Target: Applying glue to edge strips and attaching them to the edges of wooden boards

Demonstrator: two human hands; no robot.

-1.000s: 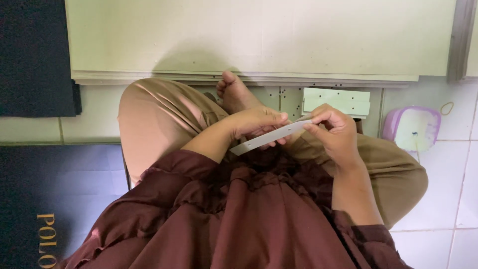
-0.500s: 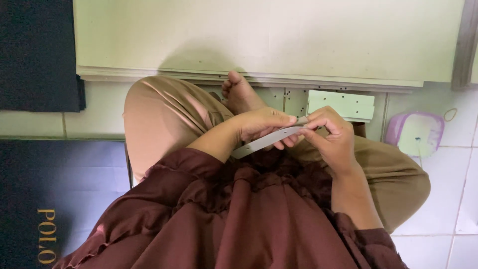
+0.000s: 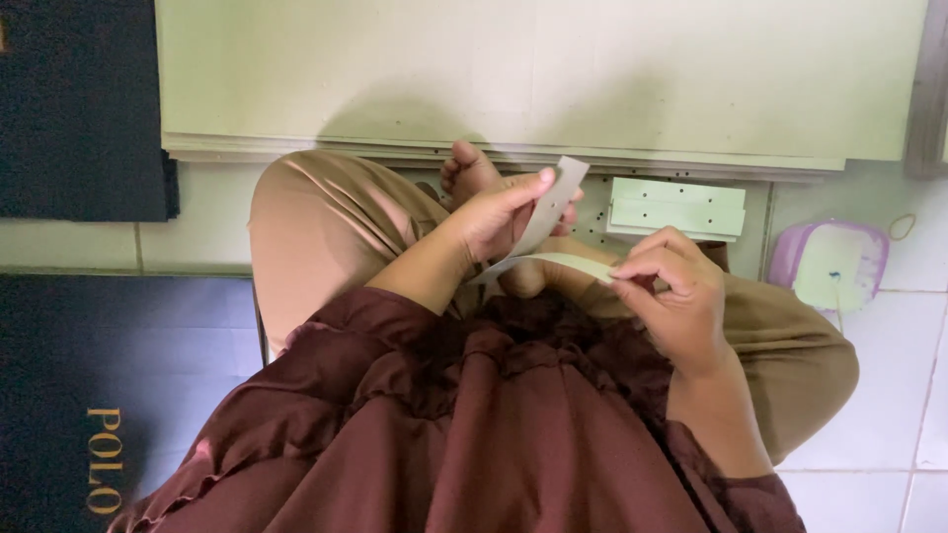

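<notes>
Left grip: the left hand (image 3: 499, 212) is closed on a pale strip (image 3: 550, 205), thumb on the upper face and fingers behind, so the strip stands up and leans toward the board
Right grip: the right hand (image 3: 671, 296) pinches the near end of a second pale strip (image 3: 553, 263) between thumb and fingertips, and this one lies nearly flat
Where the strips are: both are held in the air over the lap, just in front of a bare foot (image 3: 469, 170); their lower ends meet near the left palm, so they open in a V. Whether they are one folded piece or two layers parting I cannot tell
Doing it well: judging from the V, the two faces are being drawn apart. It should go best with the left pinch kept close to the point where the faces meet, the right hand pulling low and even along the length, and neither hand twisting, since a thin strip like this would likely crease or tear
Around the hands: tan trousers (image 3: 326, 232) and a maroon garment (image 3: 474, 424) below; a stack of pale green perforated pieces (image 3: 676, 207) just beyond the right hand
Further out: a large pale green board (image 3: 543, 69) across the top, a lilac-rimmed container (image 3: 834, 262) on the white tiled floor (image 3: 918, 395), a dark mat (image 3: 79, 109) at left
</notes>
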